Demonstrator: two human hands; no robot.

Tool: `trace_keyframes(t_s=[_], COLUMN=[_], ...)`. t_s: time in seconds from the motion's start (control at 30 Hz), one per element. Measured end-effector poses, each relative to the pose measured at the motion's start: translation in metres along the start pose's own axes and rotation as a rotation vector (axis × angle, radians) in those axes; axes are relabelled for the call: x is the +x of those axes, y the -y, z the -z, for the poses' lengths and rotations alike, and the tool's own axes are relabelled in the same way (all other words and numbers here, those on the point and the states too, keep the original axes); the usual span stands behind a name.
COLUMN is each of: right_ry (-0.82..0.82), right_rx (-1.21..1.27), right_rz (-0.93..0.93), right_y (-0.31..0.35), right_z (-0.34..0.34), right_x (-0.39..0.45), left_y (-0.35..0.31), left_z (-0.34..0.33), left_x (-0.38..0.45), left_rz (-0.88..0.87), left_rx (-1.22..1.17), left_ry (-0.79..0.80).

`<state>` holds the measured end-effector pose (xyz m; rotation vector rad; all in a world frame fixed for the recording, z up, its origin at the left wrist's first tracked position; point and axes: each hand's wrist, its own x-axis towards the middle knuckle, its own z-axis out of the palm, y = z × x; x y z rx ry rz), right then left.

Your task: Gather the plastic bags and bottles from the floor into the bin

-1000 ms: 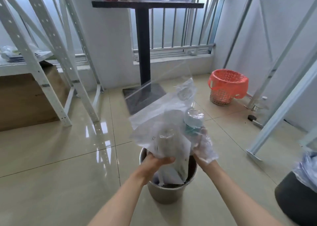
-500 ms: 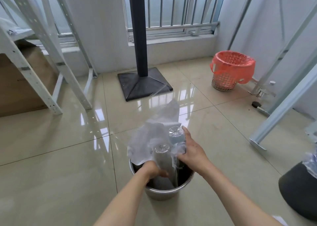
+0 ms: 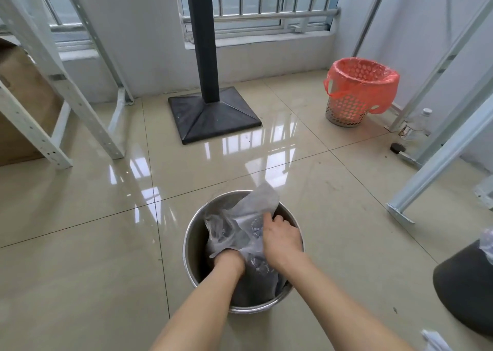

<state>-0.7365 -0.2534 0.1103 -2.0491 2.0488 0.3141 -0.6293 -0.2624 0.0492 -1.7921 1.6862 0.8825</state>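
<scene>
A round steel bin (image 3: 192, 246) stands on the tiled floor just in front of me. A crumpled bundle of clear plastic bags (image 3: 241, 222) fills it, with one corner poking above the far rim. Clear bottles are wrapped in the plastic and barely show. My left hand (image 3: 228, 260) is deep inside the bin, fingers buried under the bags. My right hand (image 3: 281, 240) presses down on the bundle from the right, fingers curled into the plastic.
A black table post and square base (image 3: 214, 116) stand ahead. A pink-lined mesh basket (image 3: 360, 92) sits at the far right. A clear bottle (image 3: 416, 124) stands by white shelf legs (image 3: 437, 161). White racking (image 3: 66, 89) and a cardboard box (image 3: 24, 105) are on the left. A dark bin (image 3: 466, 286) is near right.
The bundle of bags and bottles, held high above the bin a second ago, has gone down inside it. Both hands followed it down and now press it in.
</scene>
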Motion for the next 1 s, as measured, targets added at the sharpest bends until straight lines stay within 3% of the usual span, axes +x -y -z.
trace_keyframes(t_s=[0.13, 0.33, 0.5, 0.77, 0.87, 1.0], right_ry=[0.036, 0.049, 0.038, 0.037, 0.049, 0.048], right_rx=[-0.021, -0.013, -0.004, -0.064, -0.044, -0.003], right_rz=[-0.004, 0.021, 0.029, -0.005, -0.011, -0.05], right_y=[0.006, 0.016, 0.024, 0.025, 0.023, 0.018], right_z=[0.0, -0.009, -0.014, -0.008, -0.005, 0.01], right_x=[0.014, 0.028, 0.038, 0.03, 0.023, 0.009], left_y=[-0.002, -0.004, 0.0, 0.016, 0.021, 0.033], left_z=[0.008, 0.022, 0.022, 0.027, 0.03, 0.05], left_x=[0.011, 0.024, 0.031, -0.004, -0.022, -0.053], left_rz=[0.051, -0.043, -0.133, -0.031, -0.066, -0.203], left_rx=[0.019, -0.005, 0.172, 0.245, 0.292, 0.315], left_ry=[0.021, 0.037, 0.067, 0.156, 0.236, 0.028])
